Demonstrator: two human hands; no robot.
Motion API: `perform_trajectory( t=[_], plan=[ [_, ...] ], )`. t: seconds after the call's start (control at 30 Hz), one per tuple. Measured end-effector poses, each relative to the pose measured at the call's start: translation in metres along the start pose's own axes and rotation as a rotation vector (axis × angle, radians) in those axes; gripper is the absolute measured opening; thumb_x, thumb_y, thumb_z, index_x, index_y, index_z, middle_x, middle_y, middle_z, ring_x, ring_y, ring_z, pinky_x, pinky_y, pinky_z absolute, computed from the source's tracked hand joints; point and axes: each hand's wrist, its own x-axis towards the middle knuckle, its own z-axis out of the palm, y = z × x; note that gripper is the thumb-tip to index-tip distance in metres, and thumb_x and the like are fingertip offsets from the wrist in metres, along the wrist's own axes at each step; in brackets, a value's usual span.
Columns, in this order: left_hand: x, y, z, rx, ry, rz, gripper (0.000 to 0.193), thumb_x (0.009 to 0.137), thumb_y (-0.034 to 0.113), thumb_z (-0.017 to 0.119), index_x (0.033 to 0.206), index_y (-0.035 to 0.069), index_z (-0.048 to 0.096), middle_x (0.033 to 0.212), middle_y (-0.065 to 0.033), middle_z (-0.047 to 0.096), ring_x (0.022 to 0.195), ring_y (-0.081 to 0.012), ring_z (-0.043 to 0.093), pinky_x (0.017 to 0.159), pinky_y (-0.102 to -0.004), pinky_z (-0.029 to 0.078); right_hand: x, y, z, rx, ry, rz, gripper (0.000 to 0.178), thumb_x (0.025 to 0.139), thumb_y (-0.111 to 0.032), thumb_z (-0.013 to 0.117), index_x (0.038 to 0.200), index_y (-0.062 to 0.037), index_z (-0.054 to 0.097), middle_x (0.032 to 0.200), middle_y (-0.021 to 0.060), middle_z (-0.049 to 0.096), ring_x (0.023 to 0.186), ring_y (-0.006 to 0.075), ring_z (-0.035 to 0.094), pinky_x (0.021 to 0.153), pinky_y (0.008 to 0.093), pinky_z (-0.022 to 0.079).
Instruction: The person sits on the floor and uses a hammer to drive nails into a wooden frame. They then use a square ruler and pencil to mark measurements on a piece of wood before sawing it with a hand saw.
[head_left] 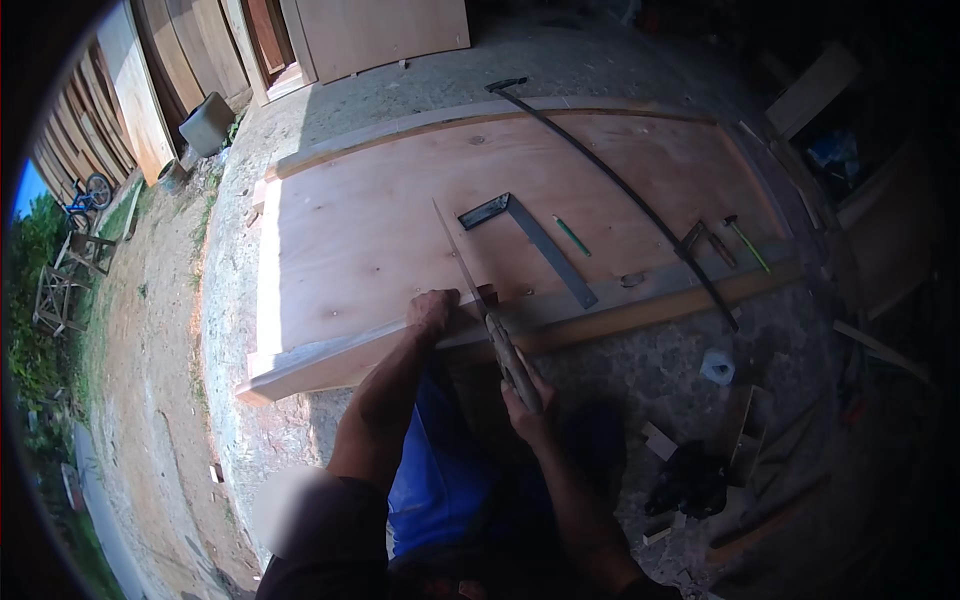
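Note:
A handsaw with a thin blade [462,255] and a pale handle is in my right hand [527,402], whose fingers wrap round the grip. The blade points away across a wooden panel [370,235] with a raised frame. At the frame's near edge my left hand [433,310] is closed and pressed down, holding a short brown wood strip [470,312] beside the blade. Whether the teeth touch the strip, I cannot tell. A try square [545,240] and a green pencil [571,235] lie on the panel to the right of the saw.
A long dark bar clamp [610,180] spans the panel, its ends past both long edges. A green-handled hammer [748,245] rests near the right end. A white roll [717,366], wood offcuts [659,441] and a black bag [690,478] lie on the floor at right. Planks [190,50] stand far left.

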Motion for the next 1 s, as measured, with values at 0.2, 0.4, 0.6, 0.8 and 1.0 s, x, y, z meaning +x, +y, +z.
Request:
perform_trajectory(
  t=[0.2,0.4,0.6,0.8,1.0],
  plan=[
    [0.004,-0.029,-0.025,-0.076,-0.168,-0.064,0.032,0.079,0.044,0.074,0.091,0.014,0.069,0.102,-0.0117,0.073,0.101,-0.0359,0.069,0.084,-0.0456,0.053,-0.057,-0.022,-0.015,-0.243,-0.165,-0.012,0.055,0.092,0.0,0.057,0.145,0.0044,0.045,0.135,0.0206,0.062,0.12,0.0264,0.065,0.095,0.0323,0.051],
    [0.006,-0.027,-0.007,-0.037,-0.095,-0.015,0.047,0.073,0.053,0.081,0.088,0.011,0.068,0.093,-0.0123,0.071,0.091,-0.0366,0.069,0.08,-0.0443,0.054,-0.145,-0.034,-0.065,-0.454,-0.191,0.012,0.059,0.087,-0.008,0.069,0.143,-0.0024,0.053,0.114,0.0247,0.069,0.086,0.0324,0.074,0.074,0.0367,0.057],
    [0.01,-0.016,-0.005,-0.067,-0.101,-0.034,0.043,0.071,0.048,0.083,0.088,0.013,0.066,0.09,-0.0098,0.071,0.089,-0.0352,0.069,0.077,-0.0436,0.054,0.027,0.003,0.016,-0.007,-0.032,0.057,0.052,0.088,-0.004,0.065,0.139,0.003,0.054,0.115,0.0202,0.07,0.104,0.0215,0.069,0.086,0.0321,0.053],
    [-0.001,-0.015,-0.029,0.003,-0.169,0.033,0.021,0.089,0.036,0.065,0.093,0.015,0.069,0.096,-0.014,0.072,0.095,-0.0359,0.07,0.08,-0.0466,0.054,-0.145,-0.061,-0.061,0.018,-0.122,0.226,0.056,0.091,0.002,0.053,0.146,0.0086,0.043,0.141,0.0247,0.056,0.123,0.0306,0.064,0.097,0.035,0.053],
    [0.006,-0.017,-0.002,-0.027,-0.004,-0.036,0.035,0.08,0.046,0.074,0.092,0.014,0.068,0.094,-0.015,0.072,0.093,-0.0363,0.07,0.079,-0.0446,0.054,-0.024,0.004,-0.007,-0.069,-0.001,-0.054,0.051,0.089,-0.003,0.065,0.139,0.0038,0.054,0.102,0.0201,0.072,0.079,0.0212,0.071,0.073,0.034,0.055]
  ],
)
